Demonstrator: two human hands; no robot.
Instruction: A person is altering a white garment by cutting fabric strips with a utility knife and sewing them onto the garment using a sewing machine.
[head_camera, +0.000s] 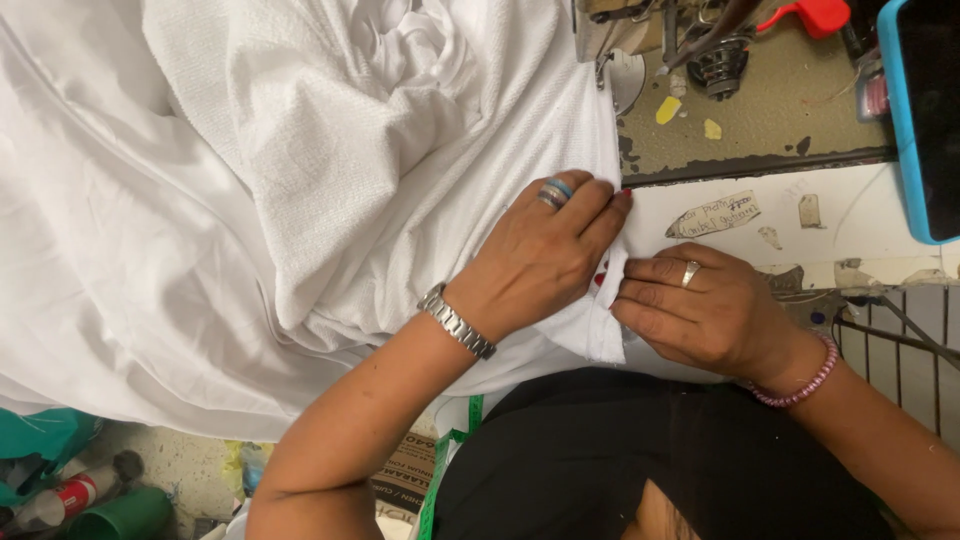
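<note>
Fingers of both hands are pinched narrow on the edge of a white towel (330, 150), which lies heaped across the table from the left and ends at its right edge between the two hands. Under it spreads a smoother white sheet (120, 300). Her left hand (540, 255), with a metal watch and rings, presses flat on the towel's corner. Just beside it, the right hand (705, 310) grips the folded hem, thumb hidden, so I can't quite tell how tightly. Further right sits a worn sewing machine bed (760, 130) and a blue-cased phone (925, 110).
</note>
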